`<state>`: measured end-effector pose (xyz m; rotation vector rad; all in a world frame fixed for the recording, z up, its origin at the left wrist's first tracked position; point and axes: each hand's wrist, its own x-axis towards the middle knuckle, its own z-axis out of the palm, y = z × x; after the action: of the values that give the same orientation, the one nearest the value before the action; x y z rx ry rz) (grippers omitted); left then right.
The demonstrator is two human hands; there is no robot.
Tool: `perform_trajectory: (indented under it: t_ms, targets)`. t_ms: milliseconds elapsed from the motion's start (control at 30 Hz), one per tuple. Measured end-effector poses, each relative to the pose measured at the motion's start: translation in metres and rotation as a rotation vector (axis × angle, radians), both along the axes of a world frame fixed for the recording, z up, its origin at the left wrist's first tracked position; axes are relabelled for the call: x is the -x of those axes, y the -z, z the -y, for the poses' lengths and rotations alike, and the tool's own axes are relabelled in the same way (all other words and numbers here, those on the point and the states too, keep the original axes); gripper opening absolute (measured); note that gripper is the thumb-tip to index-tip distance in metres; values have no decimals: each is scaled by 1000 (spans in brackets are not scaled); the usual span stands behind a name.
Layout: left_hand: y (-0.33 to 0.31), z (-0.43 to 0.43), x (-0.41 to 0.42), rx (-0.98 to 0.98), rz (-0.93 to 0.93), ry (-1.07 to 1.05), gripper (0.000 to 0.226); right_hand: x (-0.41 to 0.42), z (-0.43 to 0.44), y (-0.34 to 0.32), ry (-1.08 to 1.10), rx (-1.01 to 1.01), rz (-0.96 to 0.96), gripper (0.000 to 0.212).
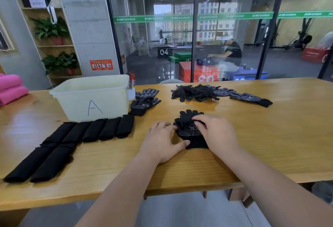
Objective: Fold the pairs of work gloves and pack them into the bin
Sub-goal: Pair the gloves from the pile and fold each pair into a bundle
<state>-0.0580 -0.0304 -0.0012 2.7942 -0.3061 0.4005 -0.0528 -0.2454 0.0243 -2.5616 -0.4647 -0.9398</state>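
Observation:
A pair of black dotted work gloves (187,130) lies stacked on the wooden table (270,136) in front of me. My left hand (162,142) lies flat beside it, fingertips and thumb touching its left edge and cuff. My right hand (216,133) rests on top, fingers bent over the glove fingers. A white bin marked "A" (91,97) stands at the back left. Another laid-out pair (145,101) sits just right of the bin. A loose heap of gloves (216,93) lies further back. Several folded black bundles (100,130) line up before the bin.
More folded black bundles (41,161) lie at the table's left front. Pink rolled cloth (10,89) sits at the far left edge. A glass wall runs behind the table, with a shelf of plants at the left.

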Motion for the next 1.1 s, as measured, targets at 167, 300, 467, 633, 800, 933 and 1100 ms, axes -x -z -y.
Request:
perform_trajectory:
  t_ms: [167, 300, 467, 633, 800, 933, 1100]
  targets:
    - [-2, 2, 0, -2, -20, -11, 94, 19, -1, 21, -75, 136, -53, 20]
    - [-2, 2, 0, -12, -32, -17, 94, 23, 0, 27, 6, 216, 42, 14]
    - [-1, 1, -1, -10, -53, -19, 105, 27, -1, 30, 12, 264, 91, 12]
    - [-2, 1, -1, -24, -79, -15, 115, 27, -3, 31, 22, 292, 110, 9]
    - [-4, 2, 0, -40, -84, -19, 118, 27, -2, 30, 3, 264, 110, 9]
    - [-6, 2, 1, -41, -107, -14, 125, 30, -1, 30, -12, 190, 69, 10]
    - [-6, 2, 3, -43, -112, -12, 127, 34, 0, 27, -25, 143, 18, 12]
